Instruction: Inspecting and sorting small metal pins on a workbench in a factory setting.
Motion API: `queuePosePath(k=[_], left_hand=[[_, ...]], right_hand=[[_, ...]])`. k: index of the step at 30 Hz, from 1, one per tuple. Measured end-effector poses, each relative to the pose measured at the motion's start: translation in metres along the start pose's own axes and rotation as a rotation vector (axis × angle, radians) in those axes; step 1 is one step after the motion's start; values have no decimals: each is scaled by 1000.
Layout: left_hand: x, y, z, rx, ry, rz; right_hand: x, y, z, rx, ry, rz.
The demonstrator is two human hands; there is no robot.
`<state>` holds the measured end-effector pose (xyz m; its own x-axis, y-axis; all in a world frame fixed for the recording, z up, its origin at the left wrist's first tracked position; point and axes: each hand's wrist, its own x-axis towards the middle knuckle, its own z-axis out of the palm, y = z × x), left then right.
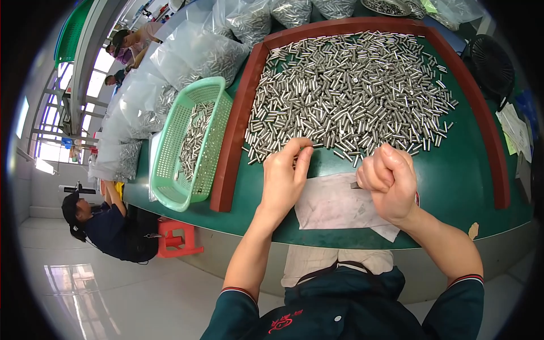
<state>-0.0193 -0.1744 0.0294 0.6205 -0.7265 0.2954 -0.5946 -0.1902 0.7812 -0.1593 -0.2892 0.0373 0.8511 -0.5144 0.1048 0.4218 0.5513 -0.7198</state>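
A wide layer of short, shiny metal pins covers the green table in front of me. At the near edge of this layer is my left hand, fingers curled and thumb bent toward the forefinger; what they pinch, if anything, is hidden. My right hand is closed in a fist to the right, over a stained whitish cloth. From the fist's left side sticks the dark, flat end of a small object; the rest of it is covered by my fingers.
A dark red frame borders the pins on three sides. Left of it stands a green perforated basket holding more pins. Clear bags of pins line the far and left sides. A black fan is at right; a co-worker sits at left.
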Motion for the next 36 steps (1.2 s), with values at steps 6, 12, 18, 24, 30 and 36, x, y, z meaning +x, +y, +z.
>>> queuePosePath(k=[6,12,18,24,30,36], left_hand=[[4,1,12,411,-147,107],[1,1,11,403,-161,183],[-22,18,0,147,-451,331],[-31,21,1,79,-303,171],[-38,31,6,258,-379,100],[-35,27,12,214,-362,118]], right_hand=[[1,-1,0,18,17,22],[1,1,-2,8,34,7],[2,1,-1,-56,29,0],[2,1,-2,-51,37,-9],[2,-3,1,-55,59,-23],[2,2,0,-2,17,10]])
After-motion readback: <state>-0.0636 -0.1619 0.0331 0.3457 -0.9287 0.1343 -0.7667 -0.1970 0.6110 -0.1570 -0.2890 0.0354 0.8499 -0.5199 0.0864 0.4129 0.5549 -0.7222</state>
